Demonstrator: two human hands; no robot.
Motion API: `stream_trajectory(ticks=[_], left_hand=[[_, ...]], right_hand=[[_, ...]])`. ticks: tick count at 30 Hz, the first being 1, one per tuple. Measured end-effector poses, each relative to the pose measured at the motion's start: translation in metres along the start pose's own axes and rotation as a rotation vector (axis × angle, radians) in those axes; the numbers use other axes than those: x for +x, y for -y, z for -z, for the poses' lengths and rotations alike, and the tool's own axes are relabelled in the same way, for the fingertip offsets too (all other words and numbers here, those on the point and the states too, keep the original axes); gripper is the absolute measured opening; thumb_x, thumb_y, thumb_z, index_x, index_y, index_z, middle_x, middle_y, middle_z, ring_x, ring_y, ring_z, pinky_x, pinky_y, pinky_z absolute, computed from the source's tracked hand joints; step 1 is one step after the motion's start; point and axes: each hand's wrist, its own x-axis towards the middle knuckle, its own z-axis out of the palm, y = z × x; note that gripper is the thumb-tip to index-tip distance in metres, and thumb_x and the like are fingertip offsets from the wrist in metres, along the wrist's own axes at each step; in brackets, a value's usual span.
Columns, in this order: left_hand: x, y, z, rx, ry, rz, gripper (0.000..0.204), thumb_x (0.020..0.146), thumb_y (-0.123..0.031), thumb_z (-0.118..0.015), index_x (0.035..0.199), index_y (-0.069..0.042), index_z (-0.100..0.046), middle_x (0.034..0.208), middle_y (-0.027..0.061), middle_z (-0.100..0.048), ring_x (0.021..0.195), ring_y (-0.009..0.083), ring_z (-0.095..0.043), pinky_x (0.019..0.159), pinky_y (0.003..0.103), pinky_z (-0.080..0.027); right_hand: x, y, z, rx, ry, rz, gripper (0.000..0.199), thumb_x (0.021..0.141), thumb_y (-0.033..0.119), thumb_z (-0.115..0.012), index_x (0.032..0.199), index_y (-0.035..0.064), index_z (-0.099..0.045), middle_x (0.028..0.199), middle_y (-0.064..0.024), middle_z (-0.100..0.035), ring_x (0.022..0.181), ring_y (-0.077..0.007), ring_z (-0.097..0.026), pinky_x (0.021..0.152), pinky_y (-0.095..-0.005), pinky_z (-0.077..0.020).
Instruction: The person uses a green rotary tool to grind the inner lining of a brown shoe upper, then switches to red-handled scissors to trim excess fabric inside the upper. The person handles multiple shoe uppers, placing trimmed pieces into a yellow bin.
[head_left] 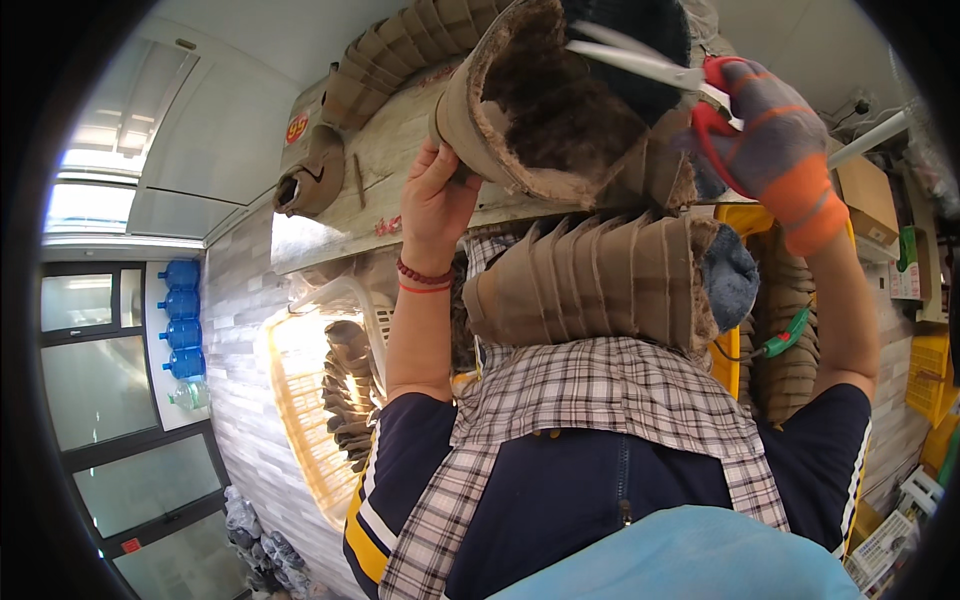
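Note:
My bare left hand (pixel 438 205) grips the rim of a brown boot upper (pixel 545 120) with a fluffy brown lining, its wide opening turned toward me. In my right hand (pixel 785 140), which wears a grey and orange glove, are scissors (pixel 650 65) with red handles. Their blades are apart, blurred, and lie over the dark inside of the opening; whether they touch the material I cannot tell. Across my lap lies a nested stack of brown uppers (pixel 590 285), with blue fleece (pixel 730 278) showing at its right end.
A worn pale worktable (pixel 385 180) carries another nested row of uppers (pixel 415 50) and a single small upper (pixel 315 175). A cream basket (pixel 290 400) with brown pieces stands at left. At right are a yellow crate (pixel 728 370), a green-handled tool (pixel 787 335) and a cardboard box (pixel 865 200).

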Motion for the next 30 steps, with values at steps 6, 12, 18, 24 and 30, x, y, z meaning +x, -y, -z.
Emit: stream_trajectory(ticks=[6,12,18,24,30], left_hand=[[0.037,0.03,-0.065,0.011,0.14,0.094,0.032,0.095,-0.01,-0.047,0.126,-0.003,-0.049,0.12,0.0069,-0.057,0.112,0.0172,-0.052,0.096,0.032,-0.04],[0.097,0.099,-0.124,0.68,0.462,-0.077,0.039,0.093,-0.025,-0.051,0.128,-0.007,-0.048,0.12,0.0073,-0.057,0.113,0.0208,-0.05,0.097,0.031,-0.037],[0.138,0.121,-0.07,2.022,0.294,-0.806,0.055,0.085,-0.058,-0.049,0.123,-0.019,-0.056,0.131,0.0095,-0.048,0.124,0.0281,-0.04,0.102,0.041,-0.032],[0.159,0.112,-0.032,1.627,0.366,0.01,0.072,0.074,-0.074,-0.049,0.12,-0.02,-0.06,0.113,0.0093,-0.063,0.111,0.0341,-0.053,0.093,0.046,-0.041],[0.162,0.116,-0.016,1.578,0.17,-0.13,0.065,0.075,-0.068,-0.052,0.115,-0.017,-0.064,0.104,0.011,-0.066,0.097,0.0308,-0.061,0.085,0.042,-0.047]], right_hand=[[-0.031,-0.007,-0.006,0.941,0.008,-0.284,0.048,0.076,0.004,-0.072,0.12,-0.0001,-0.053,0.098,-0.0031,-0.061,0.088,-0.0114,-0.056,0.08,-0.0246,-0.0472],[-0.041,-0.018,-0.029,0.853,-0.275,-0.533,0.044,0.071,0.018,-0.08,0.106,0.0013,-0.06,0.087,-0.0042,-0.065,0.078,-0.0099,-0.059,0.073,-0.0256,-0.0489],[-0.088,-0.084,-0.069,0.957,-0.165,-0.787,0.035,0.074,0.013,-0.077,0.101,0.001,-0.058,0.084,-0.0025,-0.064,0.07,-0.0081,-0.057,0.064,-0.023,-0.0482],[-0.061,-0.072,-0.117,0.962,0.168,-0.57,0.037,0.073,0.017,-0.075,0.101,-0.0002,-0.059,0.088,-0.0057,-0.062,0.079,-0.0132,-0.055,0.073,-0.0297,-0.0462],[-0.026,-0.09,-0.195,1.175,0.109,-0.448,0.033,0.078,0.016,-0.07,0.104,0.0001,-0.057,0.094,-0.0052,-0.061,0.084,-0.0139,-0.058,0.074,-0.0274,-0.0469]])
